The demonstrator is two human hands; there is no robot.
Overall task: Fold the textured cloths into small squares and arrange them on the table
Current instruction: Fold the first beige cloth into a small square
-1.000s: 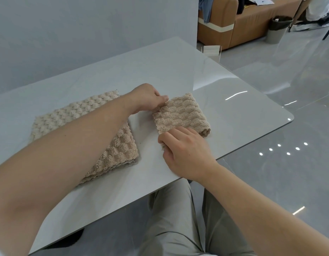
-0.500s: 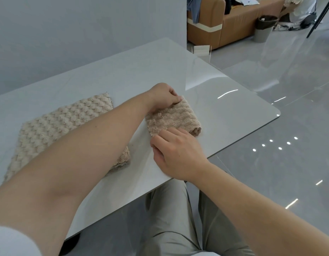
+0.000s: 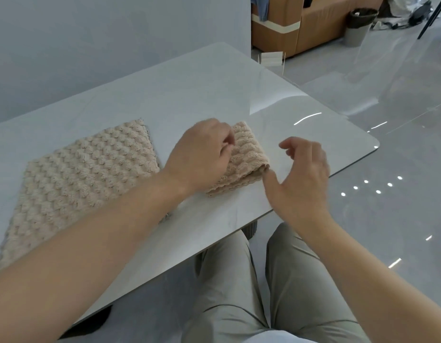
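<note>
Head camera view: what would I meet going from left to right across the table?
Large flat beige bubble-textured cloth → left hand, gripping the next cloth's edge → small folded beige bubble-textured cloth → right hand, fingers loosely spread, holding nothing → rounded corner of the glossy white table.
</note>
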